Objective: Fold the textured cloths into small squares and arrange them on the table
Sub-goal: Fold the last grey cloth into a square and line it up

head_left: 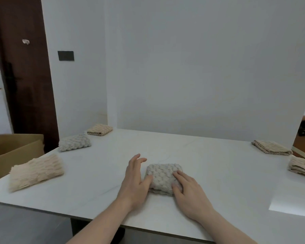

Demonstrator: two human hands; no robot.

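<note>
Grey cloth in hand: the folded grey cloth [163,178] sits low in the middle of the frame, near the table's front edge, already down to a small thick square with stacked layers showing at its near side.
Your left hand: your left hand [136,180] lies beside the cloth's left edge, fingers [139,160] straight and spread on the table, thumb touching the cloth's side; it grips nothing.
Your right hand: your right hand [188,189] rests flat on the cloth's near right corner, fingers relaxed and pressing down rather than pinching.
Step, as I judge it: you look to be squaring and flattening this fold; it seems all but finished.
Done on the left: a cream cloth [36,171] at the left edge, a second grey cloth [74,142] further up, and a tan cloth [99,129] at the far left corner, all folded and apart from one another.
Done on the right: a beige cloth [271,147] at mid right, and another folded cloth [302,166] cut off by the right edge.
Left to do: no unfolded cloth shows on the white table [209,173]. The cream one looks longer than square, so it may want another fold.
Off the table: an open cardboard box [16,148] at far left; its contents are hidden.
</note>
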